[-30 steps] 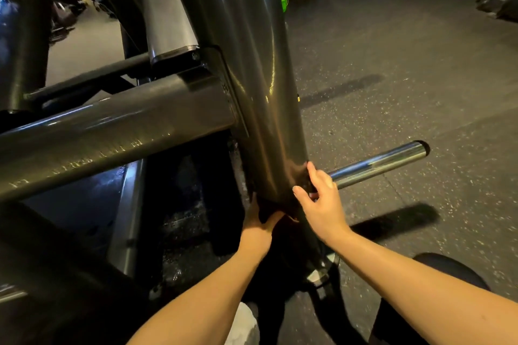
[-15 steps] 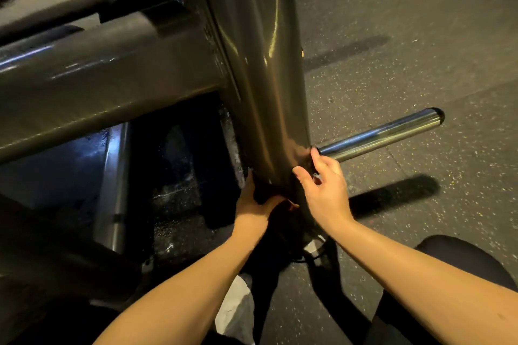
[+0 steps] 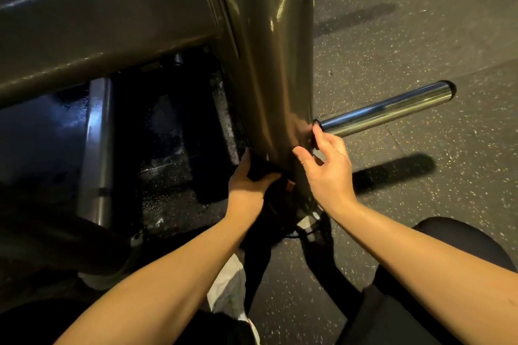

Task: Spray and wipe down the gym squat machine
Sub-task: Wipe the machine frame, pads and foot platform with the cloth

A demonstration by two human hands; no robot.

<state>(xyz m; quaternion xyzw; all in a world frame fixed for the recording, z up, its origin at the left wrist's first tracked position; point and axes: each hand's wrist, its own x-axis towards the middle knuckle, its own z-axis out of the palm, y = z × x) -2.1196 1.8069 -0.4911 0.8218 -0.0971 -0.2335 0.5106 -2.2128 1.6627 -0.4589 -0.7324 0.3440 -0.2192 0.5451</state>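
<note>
- One glossy squat machine post (image 3: 269, 64) stands centre: rigid, likely slick.
- Your left hand (image 3: 246, 190), fingers curled, clutches a soft dark cloth (image 3: 258, 168) at its foot.
- Your right hand (image 3: 330, 173), fingers loosely spread, touches it beside the chrome peg (image 3: 386, 109).

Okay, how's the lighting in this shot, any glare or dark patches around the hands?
Head view: warm, dim light; glare streaks on the upright post and chrome peg; the peg throws a hard shadow on the floor; the dark cloth in the left hand melts into shadow at the post's base; wide-angle bowing of the post.
</note>
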